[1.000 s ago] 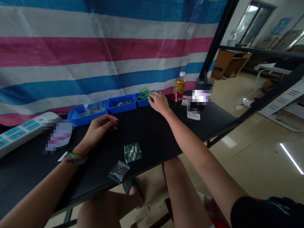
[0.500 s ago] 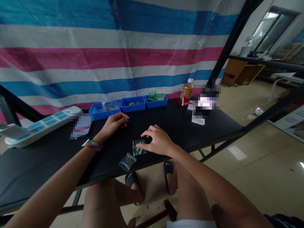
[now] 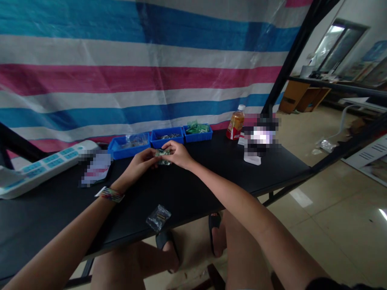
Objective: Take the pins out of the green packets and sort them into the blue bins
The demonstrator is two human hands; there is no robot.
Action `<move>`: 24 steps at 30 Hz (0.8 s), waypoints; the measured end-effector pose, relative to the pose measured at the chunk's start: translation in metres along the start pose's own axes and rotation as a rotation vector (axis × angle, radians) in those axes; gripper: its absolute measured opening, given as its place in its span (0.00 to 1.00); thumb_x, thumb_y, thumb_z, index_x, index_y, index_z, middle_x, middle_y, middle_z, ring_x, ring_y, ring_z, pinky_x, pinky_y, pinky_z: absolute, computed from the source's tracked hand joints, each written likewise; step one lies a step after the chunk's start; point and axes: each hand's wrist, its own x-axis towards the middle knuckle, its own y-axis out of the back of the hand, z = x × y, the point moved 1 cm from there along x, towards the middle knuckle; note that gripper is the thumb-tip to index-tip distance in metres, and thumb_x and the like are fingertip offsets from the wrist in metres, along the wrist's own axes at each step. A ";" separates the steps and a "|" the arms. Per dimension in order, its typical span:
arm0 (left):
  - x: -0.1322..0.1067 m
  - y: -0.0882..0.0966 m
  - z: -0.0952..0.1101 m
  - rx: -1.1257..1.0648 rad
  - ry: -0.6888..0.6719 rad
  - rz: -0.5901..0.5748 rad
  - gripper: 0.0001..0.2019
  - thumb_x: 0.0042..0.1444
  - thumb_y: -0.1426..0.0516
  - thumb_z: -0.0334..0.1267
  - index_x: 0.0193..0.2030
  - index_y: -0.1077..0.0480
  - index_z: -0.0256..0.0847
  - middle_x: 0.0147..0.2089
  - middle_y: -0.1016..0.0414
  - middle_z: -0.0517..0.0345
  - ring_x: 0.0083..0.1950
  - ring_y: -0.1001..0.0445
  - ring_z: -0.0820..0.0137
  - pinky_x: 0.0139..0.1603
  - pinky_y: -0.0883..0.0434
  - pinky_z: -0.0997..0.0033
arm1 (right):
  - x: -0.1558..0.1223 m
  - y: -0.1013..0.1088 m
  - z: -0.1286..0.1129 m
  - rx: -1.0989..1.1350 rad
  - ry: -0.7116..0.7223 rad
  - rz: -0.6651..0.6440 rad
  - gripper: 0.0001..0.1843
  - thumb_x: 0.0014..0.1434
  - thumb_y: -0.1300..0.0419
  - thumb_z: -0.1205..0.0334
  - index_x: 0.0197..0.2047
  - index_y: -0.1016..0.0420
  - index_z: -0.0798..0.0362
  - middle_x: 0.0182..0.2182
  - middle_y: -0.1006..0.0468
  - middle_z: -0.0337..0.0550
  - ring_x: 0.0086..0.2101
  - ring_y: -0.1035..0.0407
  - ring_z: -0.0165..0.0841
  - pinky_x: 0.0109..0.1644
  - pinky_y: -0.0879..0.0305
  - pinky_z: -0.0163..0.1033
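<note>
A small green printed packet (image 3: 164,155) is held up between my two hands, just in front of the blue bins. My right hand (image 3: 178,154) pinches it from the right. At its left edge, the fingers of my left hand (image 3: 141,162) close on it too. Near the table's front edge lies a clear plastic bag (image 3: 159,218) with small brass-coloured pieces inside. The left blue bin (image 3: 128,150) contains clear plastic bags, the middle blue bin (image 3: 167,141) metal parts, and the right blue bin (image 3: 198,136) green packets.
A white power strip (image 3: 51,165) and a phone (image 3: 96,168) lie on the black table (image 3: 211,173) at the left. Toward the right stand a drink bottle (image 3: 236,123) and a blurred-out object beside a white card (image 3: 252,158). A striped sheet (image 3: 145,76) hangs behind.
My right hand has picked the green packet up off the table and carried it up and left to my left hand, whose fingers now meet it. The clear bag stays on the table.
</note>
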 end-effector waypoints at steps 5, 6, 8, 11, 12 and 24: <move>0.001 0.002 -0.003 -0.119 0.003 0.082 0.20 0.53 0.31 0.53 0.40 0.28 0.41 0.30 0.26 0.61 0.29 0.27 0.71 0.31 0.30 0.73 | 0.010 -0.001 -0.004 0.266 -0.117 -0.105 0.23 0.52 0.23 0.51 0.44 0.27 0.50 0.31 0.23 0.35 0.29 0.27 0.30 0.30 0.26 0.34; 0.001 0.002 -0.004 -0.137 0.000 0.091 0.20 0.53 0.31 0.53 0.39 0.28 0.41 0.31 0.26 0.61 0.29 0.27 0.71 0.31 0.30 0.73 | 0.009 0.001 -0.005 0.293 -0.134 -0.136 0.22 0.52 0.23 0.51 0.42 0.26 0.51 0.31 0.22 0.36 0.29 0.27 0.30 0.31 0.25 0.35; 0.002 0.001 -0.005 -0.133 -0.013 0.094 0.21 0.54 0.31 0.54 0.39 0.29 0.41 0.31 0.26 0.62 0.29 0.26 0.72 0.31 0.29 0.73 | 0.010 0.004 -0.005 0.325 -0.165 -0.177 0.19 0.53 0.23 0.53 0.39 0.26 0.52 0.31 0.22 0.36 0.29 0.27 0.29 0.32 0.24 0.35; 0.003 0.000 -0.004 -0.067 -0.041 0.057 0.22 0.54 0.31 0.56 0.40 0.30 0.41 0.33 0.25 0.61 0.28 0.26 0.72 0.30 0.29 0.72 | 0.013 0.007 -0.002 0.347 -0.186 -0.160 0.18 0.52 0.23 0.55 0.36 0.26 0.54 0.29 0.21 0.36 0.27 0.27 0.28 0.32 0.25 0.34; 0.003 -0.001 -0.003 -0.050 -0.044 0.040 0.22 0.55 0.31 0.56 0.40 0.30 0.41 0.35 0.24 0.60 0.28 0.26 0.71 0.29 0.29 0.72 | 0.014 0.007 -0.001 0.356 -0.194 -0.157 0.19 0.51 0.22 0.56 0.36 0.25 0.54 0.29 0.21 0.36 0.27 0.27 0.28 0.32 0.25 0.34; 0.005 0.000 -0.003 -0.096 -0.059 0.046 0.23 0.54 0.31 0.55 0.42 0.32 0.41 0.38 0.23 0.58 0.26 0.26 0.72 0.27 0.28 0.72 | 0.020 0.010 0.008 0.464 -0.194 -0.176 0.28 0.43 0.18 0.50 0.36 0.27 0.55 0.30 0.21 0.34 0.28 0.26 0.27 0.34 0.24 0.35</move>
